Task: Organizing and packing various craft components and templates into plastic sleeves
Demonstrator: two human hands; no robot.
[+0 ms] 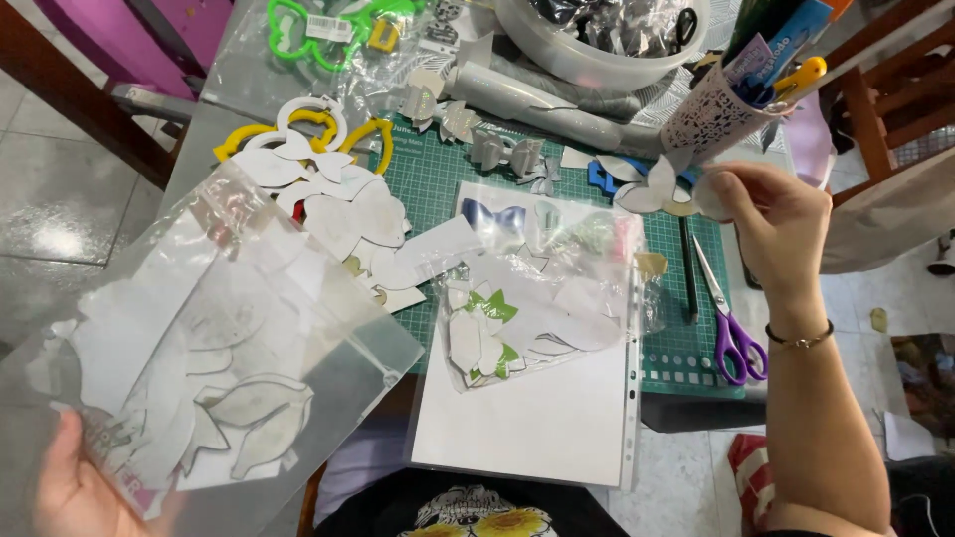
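Left hand point(75, 487) pinches clear bag point(214, 348) of white cutouts by its lower corner, raised off green cutting mat point(438, 179) — contents readable; right hand point(781, 224) grips pale cutout point(652, 191) near purple scissors point(731, 323).

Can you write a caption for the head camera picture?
Left hand holds clear plastic bag of paper cutouts; right hand pinches white paper shape.

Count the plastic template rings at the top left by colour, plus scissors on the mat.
Green rings: 1 cluster, count inside unclear
Yellow rings: 2
White ring: 1
Purple-handled scissors: 1
Total: 5, counting the green cluster as 1. The left hand holds a clear bag of paper cutouts.
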